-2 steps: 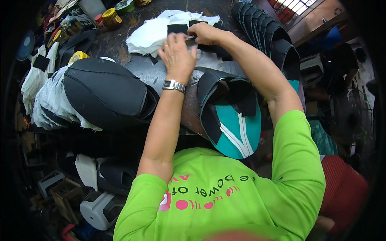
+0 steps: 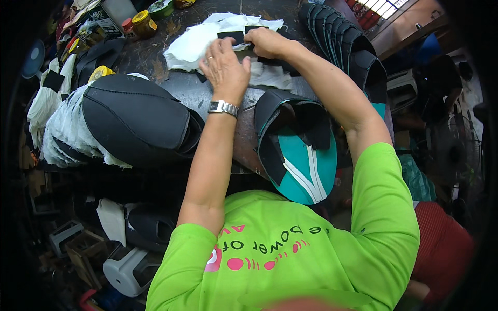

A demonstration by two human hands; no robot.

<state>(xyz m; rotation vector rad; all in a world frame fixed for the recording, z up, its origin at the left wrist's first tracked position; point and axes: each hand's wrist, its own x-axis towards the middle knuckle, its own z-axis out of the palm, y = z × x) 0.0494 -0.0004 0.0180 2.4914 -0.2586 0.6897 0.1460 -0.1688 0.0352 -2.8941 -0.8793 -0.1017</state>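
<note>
A ragged sheet of white cloth point(image 2: 187, 45) is spread on the dark worktable, with a black rectangular patch point(image 2: 231, 36) on it. My left hand point(image 2: 226, 78), wearing a ring and a metal watch, has its fingers stretched out at the near edge of the patch. To its right, my right hand point(image 2: 266, 42) is closed with its fingertips down beside another black piece; what they grip, if anything, is hidden. Just below the hands lie frayed white cloth strips point(image 2: 272, 76). Nearer to me stands a curved black and teal piece point(image 2: 307, 173) with white stripes.
Large black curved panels point(image 2: 135, 116) rest on layered white cloth point(image 2: 65, 129) at left. A row of nested black curved pieces point(image 2: 332, 44) lines the far right. Jars point(image 2: 143, 24) stand at the far left. A grey stool point(image 2: 127, 272) and a person in red point(image 2: 441, 243) are below the table's level.
My left hand has drawn slightly toward me and left, uncovering more of the frayed white strips. My right hand has stayed nearly in place.
</note>
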